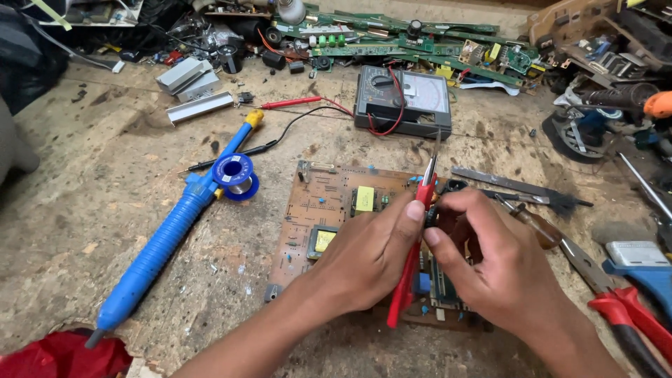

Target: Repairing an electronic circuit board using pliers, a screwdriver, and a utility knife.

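Both forearms come in from below and meet over the brown circuit board [318,210], which lies flat on the workbench [84,210] beneath them. The left hand [371,255] is clamped around red-handled needle-nose pliers [414,245], tips pointing up and away. The right hand [490,259] pinches a small dark component [432,213] just beside the plier jaws. Left of the hands lie a blue desoldering pump [161,245] and solder spool [234,175]; beyond them, an analog multimeter [404,101].
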